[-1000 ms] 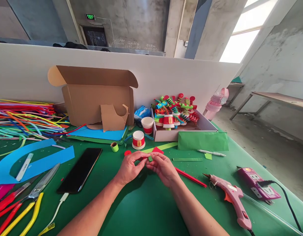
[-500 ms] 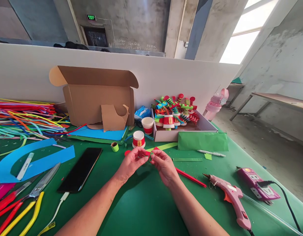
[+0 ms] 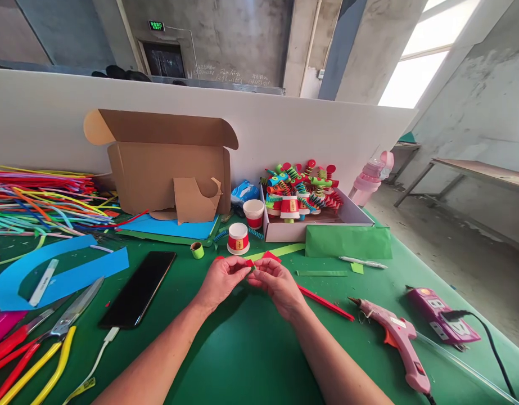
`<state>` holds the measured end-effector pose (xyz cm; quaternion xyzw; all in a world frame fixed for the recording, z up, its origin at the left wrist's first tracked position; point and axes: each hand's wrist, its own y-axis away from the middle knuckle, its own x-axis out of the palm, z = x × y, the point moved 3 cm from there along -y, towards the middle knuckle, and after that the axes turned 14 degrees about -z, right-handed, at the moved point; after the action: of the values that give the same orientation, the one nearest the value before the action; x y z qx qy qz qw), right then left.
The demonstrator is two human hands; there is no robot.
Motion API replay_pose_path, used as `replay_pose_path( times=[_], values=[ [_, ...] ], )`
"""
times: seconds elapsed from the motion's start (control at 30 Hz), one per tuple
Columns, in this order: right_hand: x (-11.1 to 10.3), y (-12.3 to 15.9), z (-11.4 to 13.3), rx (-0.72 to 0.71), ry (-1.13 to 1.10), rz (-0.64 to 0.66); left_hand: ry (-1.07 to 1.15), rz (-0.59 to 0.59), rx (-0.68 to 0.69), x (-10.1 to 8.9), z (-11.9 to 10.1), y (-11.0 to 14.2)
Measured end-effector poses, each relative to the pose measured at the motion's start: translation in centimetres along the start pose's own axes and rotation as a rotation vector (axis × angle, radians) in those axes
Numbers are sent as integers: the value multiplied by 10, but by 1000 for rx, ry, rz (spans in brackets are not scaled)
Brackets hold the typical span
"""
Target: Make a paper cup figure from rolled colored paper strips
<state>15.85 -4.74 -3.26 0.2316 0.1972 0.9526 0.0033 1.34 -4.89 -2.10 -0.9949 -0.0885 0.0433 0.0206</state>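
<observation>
My left hand [image 3: 219, 281] is closed in a pinch on a small red paper strip [image 3: 249, 263], with a bit of green showing at its end. My right hand [image 3: 278, 284] meets it fingertip to fingertip, pinching the same little strip at the green end; the fingers hide most of it. Just beyond stands an upside-down red-and-white paper cup [image 3: 238, 243] with dark coiled paper springs at its sides. A short green paper ring [image 3: 197, 250] stands to the left. Behind my right fingers lies a piece of red paper [image 3: 271, 257].
A box [image 3: 318, 232] of finished cup figures stands at the back right, near a pink bottle [image 3: 366, 180]. On the right are a pink glue gun [image 3: 396, 337] and purple power strip [image 3: 442, 316]. A phone [image 3: 139, 289], scissors [image 3: 69, 320] and pipe cleaners [image 3: 44, 202] lie left.
Both hands have shifted slightly left with the small strip, and the fingertips have drawn closer around it. More of the red paper behind my right hand shows.
</observation>
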Motion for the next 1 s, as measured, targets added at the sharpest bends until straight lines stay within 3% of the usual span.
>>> replay_pose_path(
  times=[0.13,0.4,0.67,0.87,1.0],
  values=[
    [-1,0,5,-22,89,33,-50,37,49,-1,-3,1],
    [1,-3,1,-179,92,-66,166,36,-85,1,1,2],
    [5,4,1,-121,92,-40,100,-23,-23,-1,-1,2],
    [5,4,0,-77,52,-46,10,16,114,-2,-3,1],
    [4,5,0,-42,30,-54,-96,20,331,-5,-9,2]
  ],
)
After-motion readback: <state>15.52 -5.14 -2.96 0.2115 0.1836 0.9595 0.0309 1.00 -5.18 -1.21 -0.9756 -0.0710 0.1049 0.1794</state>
